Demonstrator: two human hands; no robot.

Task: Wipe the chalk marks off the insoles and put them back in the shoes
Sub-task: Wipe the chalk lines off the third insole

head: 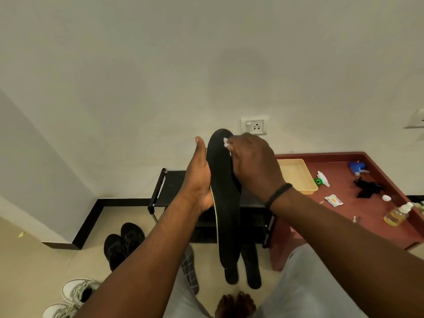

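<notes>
Soft even light, edges warped

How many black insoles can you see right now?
3: one long black insole held upright in the left hand while the right hand rubs it with a white wipe; two more on the floor, and. Others may be hidden.

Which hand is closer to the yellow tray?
The right hand, wiping the insole just left of the yellow tray. The left hand holds the insole's far side, farther away.
</notes>
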